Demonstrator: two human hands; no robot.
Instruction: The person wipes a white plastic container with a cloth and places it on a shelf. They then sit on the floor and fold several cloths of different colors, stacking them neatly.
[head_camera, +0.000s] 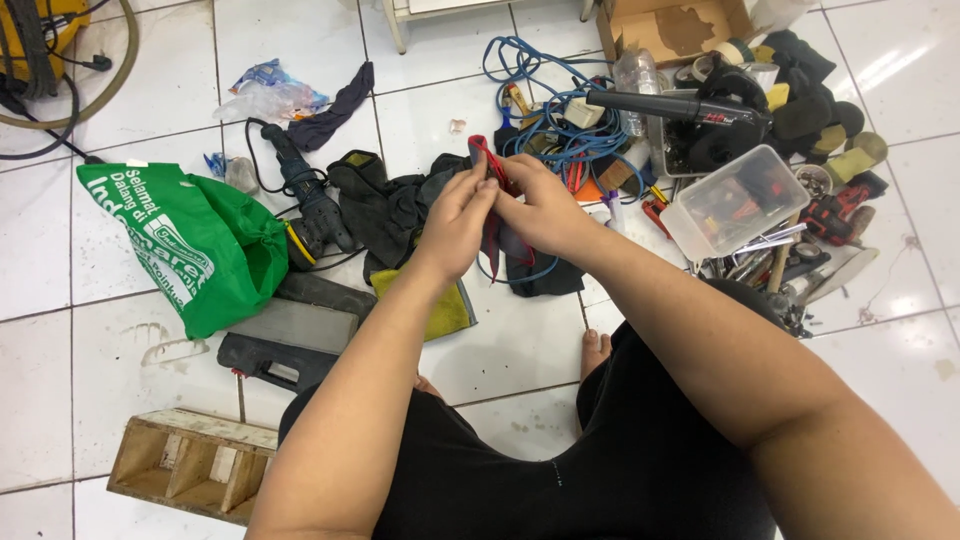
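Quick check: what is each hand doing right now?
Left hand: closed, pinching the red-and-dark strap.
Right hand: closed on the same strap.

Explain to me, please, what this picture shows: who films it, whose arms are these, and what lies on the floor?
There is one picture, from a camera worn on a person's head, looking down. The person sits on a white tiled floor. Both arms are their own. The left hand and right hand meet and together pinch a red strap. Around them lie a green bag, dark cloths, a power tool, a blue cable, a clear plastic box, a cardboard box and a wooden box.
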